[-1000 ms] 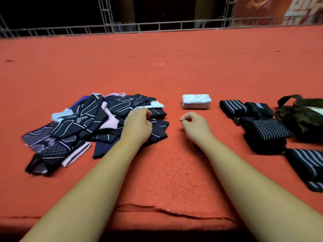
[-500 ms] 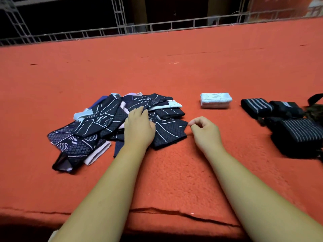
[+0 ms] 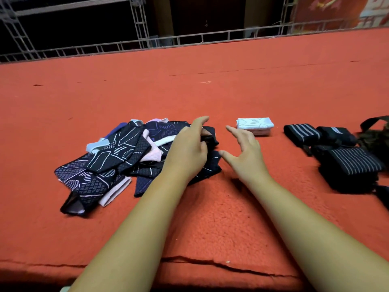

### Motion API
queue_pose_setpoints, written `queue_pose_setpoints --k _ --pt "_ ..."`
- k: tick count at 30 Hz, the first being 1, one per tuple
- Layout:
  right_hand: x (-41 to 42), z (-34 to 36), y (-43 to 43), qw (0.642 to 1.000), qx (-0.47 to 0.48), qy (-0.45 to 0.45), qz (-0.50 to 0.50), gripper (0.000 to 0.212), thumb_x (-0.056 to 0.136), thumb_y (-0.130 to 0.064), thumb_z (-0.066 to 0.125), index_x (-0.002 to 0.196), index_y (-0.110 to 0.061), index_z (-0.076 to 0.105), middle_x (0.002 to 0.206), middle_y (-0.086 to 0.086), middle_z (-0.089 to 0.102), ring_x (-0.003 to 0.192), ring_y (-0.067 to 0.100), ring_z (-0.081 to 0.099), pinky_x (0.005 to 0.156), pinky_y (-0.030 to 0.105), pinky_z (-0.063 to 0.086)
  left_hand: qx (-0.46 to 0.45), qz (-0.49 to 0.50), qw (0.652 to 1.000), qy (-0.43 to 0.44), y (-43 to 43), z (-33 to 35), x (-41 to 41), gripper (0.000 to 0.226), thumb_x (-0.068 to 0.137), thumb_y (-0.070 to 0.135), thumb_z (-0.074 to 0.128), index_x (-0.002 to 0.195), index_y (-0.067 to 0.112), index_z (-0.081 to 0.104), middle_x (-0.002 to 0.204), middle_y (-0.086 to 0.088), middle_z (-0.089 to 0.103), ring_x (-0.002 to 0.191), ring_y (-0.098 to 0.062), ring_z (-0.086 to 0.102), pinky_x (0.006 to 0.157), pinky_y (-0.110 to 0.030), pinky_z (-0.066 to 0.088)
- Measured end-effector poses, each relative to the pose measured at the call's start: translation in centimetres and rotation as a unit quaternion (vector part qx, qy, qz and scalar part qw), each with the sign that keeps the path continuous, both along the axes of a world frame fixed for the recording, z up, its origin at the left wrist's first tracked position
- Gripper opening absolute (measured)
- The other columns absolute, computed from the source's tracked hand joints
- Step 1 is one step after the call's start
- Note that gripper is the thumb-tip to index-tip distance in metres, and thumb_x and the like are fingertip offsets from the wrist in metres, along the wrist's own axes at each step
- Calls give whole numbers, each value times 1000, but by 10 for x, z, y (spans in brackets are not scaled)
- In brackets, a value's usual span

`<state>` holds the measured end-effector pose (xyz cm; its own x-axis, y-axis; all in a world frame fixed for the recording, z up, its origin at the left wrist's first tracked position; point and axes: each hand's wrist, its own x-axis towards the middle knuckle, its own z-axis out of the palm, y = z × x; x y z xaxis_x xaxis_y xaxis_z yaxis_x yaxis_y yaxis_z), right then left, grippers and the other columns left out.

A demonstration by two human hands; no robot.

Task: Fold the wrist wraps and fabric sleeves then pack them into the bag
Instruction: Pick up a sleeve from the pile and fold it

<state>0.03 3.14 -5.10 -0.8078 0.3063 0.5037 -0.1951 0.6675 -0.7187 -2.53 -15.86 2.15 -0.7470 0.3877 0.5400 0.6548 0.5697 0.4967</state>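
A loose pile of dark patterned fabric sleeves (image 3: pixel 109 159), with some pink and light blue ones, lies left of centre on the red carpeted surface (image 3: pixel 210 218). My left hand (image 3: pixel 187 152) is at the pile's right edge, thumb and fingers pinching a dark sleeve (image 3: pixel 209 133) lifted a little off the heap. My right hand (image 3: pixel 242 150) hovers just right of it, fingers spread, holding nothing. A folded white sleeve (image 3: pixel 254 125) lies beyond my right hand. Black striped wrist wraps (image 3: pixel 351 165) sit at the right, and the dark bag (image 3: pixel 376 138) is cut off by the right edge.
A metal truss railing (image 3: pixel 147 43) runs along the far edge of the red surface. The carpet has a tear (image 3: pixel 210 263) near the front edge. A small rolled wrist wrap (image 3: pixel 301 131) lies between the white sleeve and the bag.
My left hand moved from resting on the pile to its right edge and took up a dark sleeve. My right hand opened from a loose curl and rose toward it.
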Motion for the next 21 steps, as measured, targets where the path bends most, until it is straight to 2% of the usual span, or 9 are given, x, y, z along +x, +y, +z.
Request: queue_pose_setpoints --k 2,4,7,10,12,13,16,18,21 --pt "3 13 7 998 61 -17 19 70 83 -43 82 147 -49 55 145 -20 55 136 12 49 119 36 35 28 -31 999 -23 2 14 6 64 90 -4 56 147 25 53 109 22 73 113 -4 64 100 -14 45" --pt "7 25 13 995 78 2 56 48 85 -44 78 132 -44 69 133 -23 67 127 5 57 114 39 43 40 -65 996 -37 6 29 11 61 91 -1 61 144 27 56 108 23 74 109 2 67 98 -13 47" --pt "22 49 12 995 5 -12 96 13 96 -28 75 108 -31 80 103 -21 77 105 -6 65 98 30 50 55 -66 996 -26 9 46 12 59 91 7 70 143 31 55 108 23 74 104 1 68 96 -24 52" --pt "36 72 12 991 -71 -25 109 10 99 -21 72 101 -26 81 95 -20 79 94 -5 70 83 18 51 141 -38 987 -69 4 59 8 55 90 22 81 139 31 57 102 21 76 90 -3 71 81 -27 57" --pt "42 86 18 986 -123 -25 112 11 99 -17 72 99 -22 81 93 -16 80 88 -4 70 79 14 50 236 -39 956 -171 1 61 6 51 90 29 84 135 27 60 102 15 77 89 -6 73 71 -24 59" --pt "44 92 22 982 -147 -26 113 11 99 -16 72 99 -20 81 93 -13 81 86 -1 71 79 15 51 283 -46 929 -235 1 59 4 45 92 33 82 132 24 63 103 12 78 90 -8 73 70 -24 57" --pt "50 107 32 957 -259 -25 132 10 99 -18 73 100 -13 81 90 -3 80 78 11 68 80 29 54 348 -114 839 -402 8 46 1 27 99 39 72 117 20 71 105 1 79 88 -15 71 77 -30 53" --pt "51 109 40 938 -322 -34 121 12 99 -18 72 100 -8 80 84 1 76 67 13 62 69 31 54 334 -146 824 -435 19 36 4 18 101 28 69 114 17 74 107 -5 79 87 -17 72 75 -28 55" --pt "50 97 56 935 -335 -68 92 16 98 -20 73 98 -5 78 74 1 64 55 13 47 54 30 43 362 -149 803 -449 40 28 10 10 101 16 68 105 16 77 103 -9 79 81 -18 73 72 -29 55"
